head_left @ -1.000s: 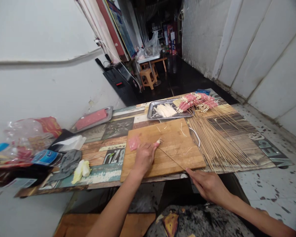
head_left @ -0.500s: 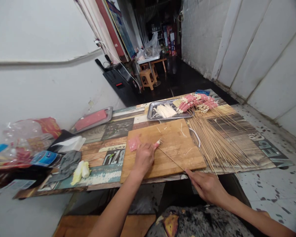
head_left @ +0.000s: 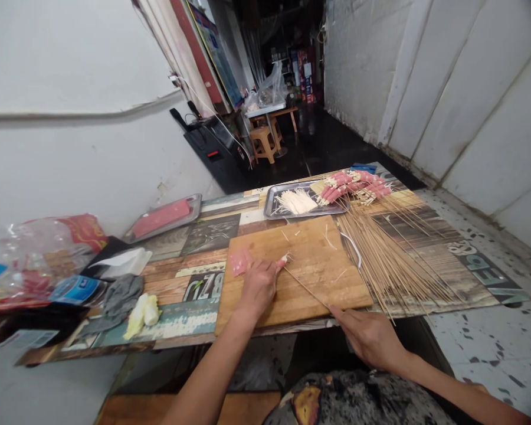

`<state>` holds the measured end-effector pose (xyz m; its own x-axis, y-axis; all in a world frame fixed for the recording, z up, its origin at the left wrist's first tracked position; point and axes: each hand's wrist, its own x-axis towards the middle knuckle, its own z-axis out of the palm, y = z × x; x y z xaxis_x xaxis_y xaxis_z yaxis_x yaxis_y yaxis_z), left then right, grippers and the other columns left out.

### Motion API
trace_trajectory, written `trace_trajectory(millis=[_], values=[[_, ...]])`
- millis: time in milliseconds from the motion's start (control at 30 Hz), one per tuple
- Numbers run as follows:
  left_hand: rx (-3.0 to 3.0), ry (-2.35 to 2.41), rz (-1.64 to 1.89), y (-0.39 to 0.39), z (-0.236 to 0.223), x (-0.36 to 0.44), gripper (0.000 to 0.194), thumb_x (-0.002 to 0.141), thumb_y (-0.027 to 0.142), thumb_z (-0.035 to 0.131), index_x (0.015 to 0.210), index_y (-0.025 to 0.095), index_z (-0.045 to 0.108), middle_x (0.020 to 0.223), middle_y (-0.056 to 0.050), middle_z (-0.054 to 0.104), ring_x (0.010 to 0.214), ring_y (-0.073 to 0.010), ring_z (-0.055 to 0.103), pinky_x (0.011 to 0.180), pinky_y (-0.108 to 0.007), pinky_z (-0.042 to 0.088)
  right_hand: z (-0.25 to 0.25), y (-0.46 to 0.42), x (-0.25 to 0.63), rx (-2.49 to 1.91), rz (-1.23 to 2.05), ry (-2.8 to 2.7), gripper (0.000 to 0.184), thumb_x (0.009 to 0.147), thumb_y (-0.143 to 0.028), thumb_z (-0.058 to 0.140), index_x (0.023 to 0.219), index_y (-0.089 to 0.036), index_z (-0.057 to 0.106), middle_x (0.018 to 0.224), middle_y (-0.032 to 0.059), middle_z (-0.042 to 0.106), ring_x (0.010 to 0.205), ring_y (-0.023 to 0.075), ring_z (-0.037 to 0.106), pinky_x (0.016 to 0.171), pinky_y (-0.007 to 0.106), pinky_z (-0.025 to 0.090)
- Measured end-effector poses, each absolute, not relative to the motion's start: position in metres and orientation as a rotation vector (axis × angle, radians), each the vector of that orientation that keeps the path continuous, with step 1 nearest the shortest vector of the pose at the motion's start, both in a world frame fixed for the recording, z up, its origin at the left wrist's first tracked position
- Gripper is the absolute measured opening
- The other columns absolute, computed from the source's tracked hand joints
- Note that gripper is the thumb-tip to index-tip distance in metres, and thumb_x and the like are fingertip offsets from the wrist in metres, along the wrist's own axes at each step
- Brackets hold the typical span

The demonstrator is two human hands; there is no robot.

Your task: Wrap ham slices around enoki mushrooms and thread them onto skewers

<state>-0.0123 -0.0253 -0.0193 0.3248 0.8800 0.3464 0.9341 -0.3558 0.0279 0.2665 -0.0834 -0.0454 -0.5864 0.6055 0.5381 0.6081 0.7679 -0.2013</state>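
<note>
A small meat roll [head_left: 281, 264] was held at the fingertips of the left hand [head_left: 259, 286], over the middle of the cutting board [head_left: 318, 257]; much of it was covered by the fingers. At its exposed end, pink meat was seen wrapped around pale mushroom tips, with a few thin strands spread outward. A straight, thin, light-brown stick [head_left: 307, 287] was slanted from the roll toward the board's near edge, its other end pinched between the thumb and fingers of the right hand [head_left: 371, 337]. How deeply the roll was pierced could not be told. Beside the left hand, a flat, glossy pink meat slice [head_left: 239, 260] was laid on the board.
</note>
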Motion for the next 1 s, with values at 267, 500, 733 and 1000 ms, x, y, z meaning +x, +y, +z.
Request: trace_trajectory(millis=[267, 500, 733, 1000], values=[[-2.403, -1.647, -0.499, -0.027, -0.018, -0.011, 0.029, 0.101, 0.025, 0.04, 0.095, 0.015, 0.067, 0.08, -0.006, 0.065, 0.072, -0.0173, 0.054, 0.073, -0.031, 0.04, -0.034, -0.072, 0.259, -0.863, -0.098, -2.429, 0.036, 0.085, -0.005, 0.04, 0.109, -0.007, 0.067, 0.07, 0.0058, 0.07, 0.058, 0.0153, 0.062, 0.052, 0.027, 0.041], [-2.415, -1.635, -0.517, -0.026, -0.019, -0.011, 0.031, 0.101, 0.026, 0.039, 0.092, 0.015, 0.066, 0.08, -0.006, 0.066, 0.074, -0.0177, 0.055, 0.074, -0.031, 0.042, -0.024, -0.057, 0.242, -0.939, -0.053, -2.627, 0.04, 0.08, -0.004, 0.053, 0.118, -0.01, 0.063, 0.079, 0.0061, 0.071, 0.064, 0.0182, 0.064, 0.056, 0.03, 0.041], [-2.406, -1.681, -0.479, -0.028, -0.021, -0.011, 0.032, 0.102, 0.028, 0.037, 0.099, 0.016, 0.066, 0.084, -0.007, 0.066, 0.078, -0.0179, 0.058, 0.076, -0.032, 0.044, -0.007, -0.036, 0.211, -1.099, 0.105, -2.803, 0.035, 0.087, -0.006, 0.049, 0.12, -0.011, 0.06, 0.082, 0.0082, 0.071, 0.073, 0.0195, 0.067, 0.059, 0.028, 0.043], [-2.417, -1.731, -0.541, -0.026, -0.017, -0.007, 0.029, 0.099, 0.025, 0.042, 0.091, 0.016, 0.068, 0.079, -0.006, 0.068, 0.074, -0.0169, 0.061, 0.072, -0.03, 0.046, 0.009, -0.031, 0.205, -1.214, 0.173, -2.818, 0.024, 0.089, -0.011, 0.051, 0.109, -0.015, 0.063, 0.084, 0.0084, 0.073, 0.075, 0.0193, 0.069, 0.057, 0.025, 0.041]])
